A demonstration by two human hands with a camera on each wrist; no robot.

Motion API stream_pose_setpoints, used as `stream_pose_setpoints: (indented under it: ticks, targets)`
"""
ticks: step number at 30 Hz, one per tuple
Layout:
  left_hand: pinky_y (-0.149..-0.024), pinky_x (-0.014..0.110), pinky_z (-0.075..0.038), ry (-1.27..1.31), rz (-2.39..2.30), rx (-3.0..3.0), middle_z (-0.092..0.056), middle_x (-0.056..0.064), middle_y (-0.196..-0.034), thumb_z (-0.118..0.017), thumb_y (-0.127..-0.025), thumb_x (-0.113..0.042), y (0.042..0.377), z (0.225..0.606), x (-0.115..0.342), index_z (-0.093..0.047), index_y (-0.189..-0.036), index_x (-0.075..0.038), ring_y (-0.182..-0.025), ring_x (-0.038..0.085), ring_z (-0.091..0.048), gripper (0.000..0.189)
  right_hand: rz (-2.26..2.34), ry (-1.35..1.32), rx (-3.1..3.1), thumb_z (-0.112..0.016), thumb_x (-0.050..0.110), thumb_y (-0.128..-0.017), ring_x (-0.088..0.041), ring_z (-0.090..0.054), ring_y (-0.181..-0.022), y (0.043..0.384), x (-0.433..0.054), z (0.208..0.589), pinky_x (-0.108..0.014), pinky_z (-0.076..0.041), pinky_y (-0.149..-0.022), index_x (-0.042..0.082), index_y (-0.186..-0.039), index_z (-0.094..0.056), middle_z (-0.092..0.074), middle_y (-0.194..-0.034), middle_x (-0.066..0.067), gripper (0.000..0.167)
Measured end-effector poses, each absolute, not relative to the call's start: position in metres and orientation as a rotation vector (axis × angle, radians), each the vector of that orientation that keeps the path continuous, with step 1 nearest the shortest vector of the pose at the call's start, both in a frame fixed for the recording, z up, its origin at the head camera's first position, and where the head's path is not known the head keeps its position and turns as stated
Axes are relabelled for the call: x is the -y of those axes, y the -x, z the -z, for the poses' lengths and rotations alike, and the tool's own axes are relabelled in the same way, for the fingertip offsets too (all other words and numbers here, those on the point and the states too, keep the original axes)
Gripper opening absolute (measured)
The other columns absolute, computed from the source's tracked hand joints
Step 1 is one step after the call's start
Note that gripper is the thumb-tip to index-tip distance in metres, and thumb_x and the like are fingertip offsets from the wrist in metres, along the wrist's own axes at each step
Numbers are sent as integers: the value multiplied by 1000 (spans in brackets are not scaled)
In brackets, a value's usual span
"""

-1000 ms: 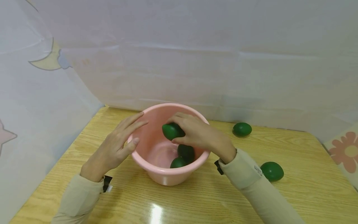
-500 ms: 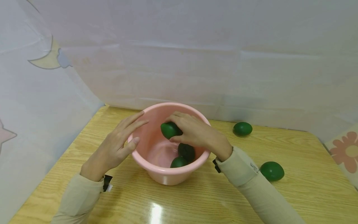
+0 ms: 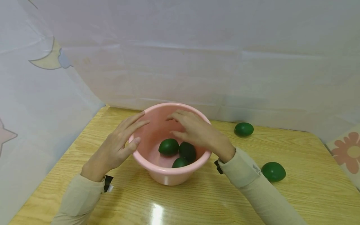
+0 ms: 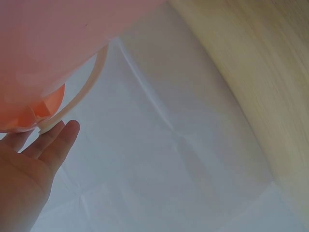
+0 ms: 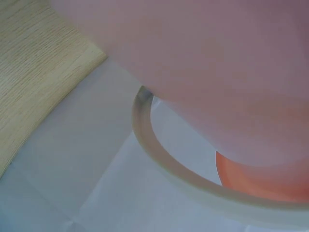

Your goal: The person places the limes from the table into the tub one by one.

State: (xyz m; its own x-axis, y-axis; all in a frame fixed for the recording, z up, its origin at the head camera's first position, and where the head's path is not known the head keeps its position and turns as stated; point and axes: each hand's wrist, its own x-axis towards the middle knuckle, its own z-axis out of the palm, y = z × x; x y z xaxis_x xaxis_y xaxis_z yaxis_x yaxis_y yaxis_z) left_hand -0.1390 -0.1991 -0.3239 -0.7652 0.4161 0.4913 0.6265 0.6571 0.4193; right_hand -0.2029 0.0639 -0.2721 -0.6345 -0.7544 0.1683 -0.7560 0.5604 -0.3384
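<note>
A pink plastic bucket (image 3: 166, 178) stands on the table, three dark green oval fruits in it. One fruit (image 3: 168, 147) lies at the left of this group, against a darker one (image 3: 187, 152); a third (image 3: 180, 162) is half hidden by the near rim. My right hand (image 3: 194, 128) is over the right rim, fingers and thumb spread apart inside the bucket with nothing between them. At the left rim my left hand (image 3: 115, 147) rests with loosely straight fingers. In the left wrist view, these fingers (image 4: 60, 145) meet the rim. The right wrist view shows the bucket wall (image 5: 217, 72), not the hand.
Two more green fruits lie on the wooden table (image 3: 135, 203): one (image 3: 243, 129) at the back right, another (image 3: 273, 172) beside my right sleeve (image 3: 247, 175). A pale printed sheet (image 3: 180, 62) rises behind the table and along its left side.
My right hand has let go of the green fruit it held, and the fruit now lies at the bottom of the bucket beside the other two. The left hand has stayed put.
</note>
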Motion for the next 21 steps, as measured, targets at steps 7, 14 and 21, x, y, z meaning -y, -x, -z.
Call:
stream_pose_setpoints:
  ticks: [7, 14, 21]
  targets:
    - [-108, 61, -37, 820, 840, 2538, -32, 2, -161, -55, -94, -15, 137, 322, 198, -50, -145, -15, -148, 27, -31, 51, -629, -1339, 2676, -69, 20, -93, -21, -59, -120, 201, -67, 273, -36, -46, -106, 5, -125, -63, -66, -123, -6, 35]
    - [-108, 60, -37, 824, 849, 2536, -33, 3, -161, -55, -95, -17, 138, 321, 198, -50, -145, -16, -148, 27, -31, 51, -623, -1328, 2679, -68, 23, -94, -21, -57, -124, 199, -70, 269, -35, -43, -109, 7, -126, -63, -66, -125, -4, 36]
    - [-109, 61, -36, 821, 849, 2539, -33, 2, -161, -54, -96, -20, 137, 320, 198, -50, -145, -16, -148, 27, -31, 50, -635, -1308, 2652, -69, 25, -93, -19, -56, -125, 194, -79, 269, -37, -42, -110, 9, -127, -62, -65, -127, -2, 38]
